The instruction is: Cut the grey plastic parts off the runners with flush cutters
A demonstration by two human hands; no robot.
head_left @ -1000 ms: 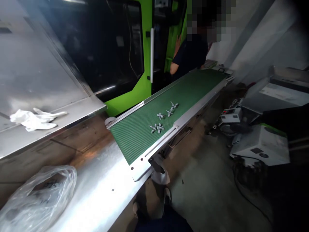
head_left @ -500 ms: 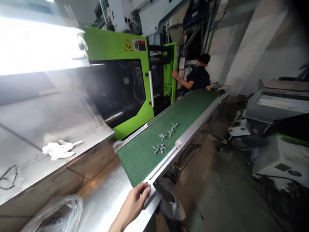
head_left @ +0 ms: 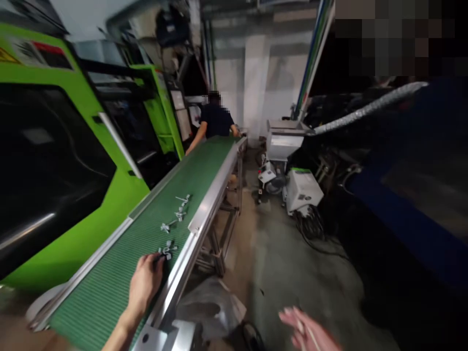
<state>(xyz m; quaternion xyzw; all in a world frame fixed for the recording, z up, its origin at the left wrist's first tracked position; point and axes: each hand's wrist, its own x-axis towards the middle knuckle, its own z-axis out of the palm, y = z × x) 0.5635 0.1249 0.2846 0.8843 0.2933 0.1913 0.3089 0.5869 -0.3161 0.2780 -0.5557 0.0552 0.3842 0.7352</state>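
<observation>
My left hand (head_left: 145, 279) is over the green conveyor belt (head_left: 91, 278), its fingers curled and pinched at the nearest grey moulded plastic part (head_left: 167, 249). The fingertips partly cover this small branched piece. Farther up the belt lie more such parts: one grey part (head_left: 165, 227), another grey part (head_left: 180, 213) and a third grey part (head_left: 185, 199). At the bottom right, my right hand (head_left: 305, 329) hangs over the floor, fingers stretched out and somewhat blurred, with no clear object in it.
Along the left stands a green machine (head_left: 127, 195) with a dark window. A co-worker (head_left: 217, 119) in a dark shirt is at the belt's far end. Below the metal side rail (head_left: 204, 212) is a clear plastic bag (head_left: 214, 304). A white hopper unit (head_left: 285, 139) stands to the right.
The view has turned right and come closer to the belt. My left hand has moved from the belt's near corner up to the nearest parts. My right hand has come into view.
</observation>
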